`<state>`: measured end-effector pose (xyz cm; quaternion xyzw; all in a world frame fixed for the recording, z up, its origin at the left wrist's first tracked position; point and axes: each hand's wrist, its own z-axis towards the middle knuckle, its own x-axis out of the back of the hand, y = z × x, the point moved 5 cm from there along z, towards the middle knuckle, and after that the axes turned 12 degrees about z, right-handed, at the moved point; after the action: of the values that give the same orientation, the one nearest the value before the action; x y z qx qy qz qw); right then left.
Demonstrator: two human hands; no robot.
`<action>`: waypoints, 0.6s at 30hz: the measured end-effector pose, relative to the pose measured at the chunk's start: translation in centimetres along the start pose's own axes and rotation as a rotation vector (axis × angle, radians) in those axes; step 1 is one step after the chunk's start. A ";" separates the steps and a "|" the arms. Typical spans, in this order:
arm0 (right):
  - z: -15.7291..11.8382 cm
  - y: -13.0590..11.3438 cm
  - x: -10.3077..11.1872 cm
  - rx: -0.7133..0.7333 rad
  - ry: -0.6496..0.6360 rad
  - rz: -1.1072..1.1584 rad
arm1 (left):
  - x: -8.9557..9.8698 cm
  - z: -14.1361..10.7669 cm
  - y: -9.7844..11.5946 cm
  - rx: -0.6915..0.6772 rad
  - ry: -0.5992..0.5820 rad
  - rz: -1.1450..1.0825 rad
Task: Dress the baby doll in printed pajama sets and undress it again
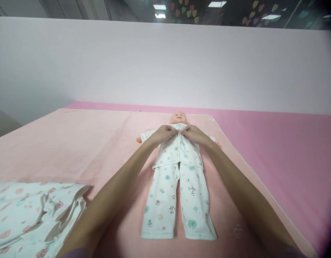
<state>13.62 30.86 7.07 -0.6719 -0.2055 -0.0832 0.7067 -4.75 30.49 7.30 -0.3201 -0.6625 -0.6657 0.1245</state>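
A baby doll (178, 117) lies on its back, dressed in a white printed top (170, 152) and matching trousers (162, 200). Both of my hands meet at the upper front of the top, over the doll's chest. My left hand (166, 133) pinches one front edge of the top. From the other side, my right hand (192, 134) pinches the opposite edge, fingertips close to the left ones. The small fastening between the fingers is too hidden to make out. Below my hands the top's front edges lie together, parting slightly at the hem.
A folded white printed cloth (17, 211) lies at the lower left. Under the doll spreads a peach blanket (87, 143), with a pink surface (288, 154) to its right. A white wall panel (165, 64) rises behind, topped by dark glass.
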 end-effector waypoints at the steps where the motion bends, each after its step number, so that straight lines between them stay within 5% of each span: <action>1: -0.3 -0.3 -0.1 -0.007 0.015 -0.013 | 0.0 0.0 0.0 -0.004 0.002 -0.005; 7: -1.9 -2.0 -0.6 0.037 0.118 -0.129 | 0.1 -0.1 0.0 -0.011 0.015 -0.033; 18: -2.3 -2.5 -0.9 0.025 0.099 -0.122 | 0.1 -0.1 0.1 0.043 0.040 -0.054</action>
<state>12.25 28.26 8.94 -0.6444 -0.2118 -0.1569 0.7178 -4.79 30.45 7.41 -0.2862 -0.6825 -0.6605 0.1266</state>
